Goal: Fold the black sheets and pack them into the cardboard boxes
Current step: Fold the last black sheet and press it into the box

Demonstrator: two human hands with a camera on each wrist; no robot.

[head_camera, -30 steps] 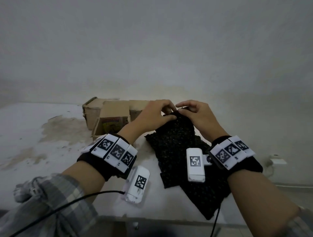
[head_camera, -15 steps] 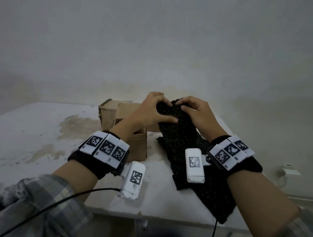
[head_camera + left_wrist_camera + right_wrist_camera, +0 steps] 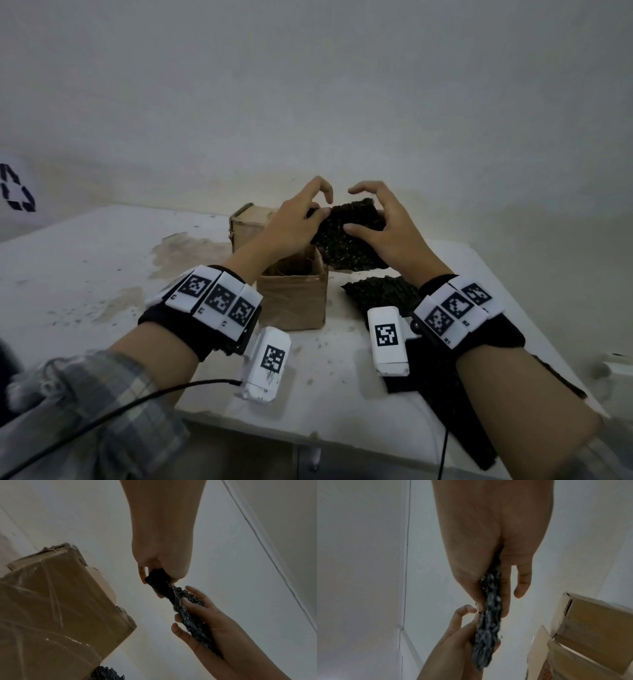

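Both hands hold a folded black sheet [image 3: 346, 236] in the air: the left hand [image 3: 291, 228] pinches its 9 o'clock edge, and the right hand [image 3: 387, 233] clamps its 3 o'clock side between thumb and fingers. It hangs just above the open box [image 3: 294, 298], toward 1 o'clock. Another sheet [image 3: 380, 294] lies on the table [image 3: 85, 274] at the box's 3 o'clock.

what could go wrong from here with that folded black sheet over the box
1. The folded sheet is held in the air by the left hand and right hand at its edges only; it may spring open.
2. It looks about as wide as the open box below, so it could catch on the rim.
3. The right forearm lies over the spare sheets hanging off the table edge; they might get dragged off.
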